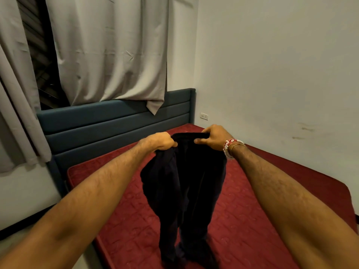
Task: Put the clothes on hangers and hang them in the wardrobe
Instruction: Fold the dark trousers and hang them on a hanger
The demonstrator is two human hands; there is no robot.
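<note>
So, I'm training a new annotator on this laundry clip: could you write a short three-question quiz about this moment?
1. True or false: the left hand and the right hand both grip the top edge of the dark trousers.
2. What lies beneath the trousers? A) red mattress B) wooden floor C) grey rug
3. Which wrist wears the beaded bracelet?
Key: 1 true; 2 A; 3 the right.

Red mattress (242, 220) against blue padded headboard (108, 123); grey curtains (108, 49) over window; white wall (272, 65) with socket (204, 116).
</note>
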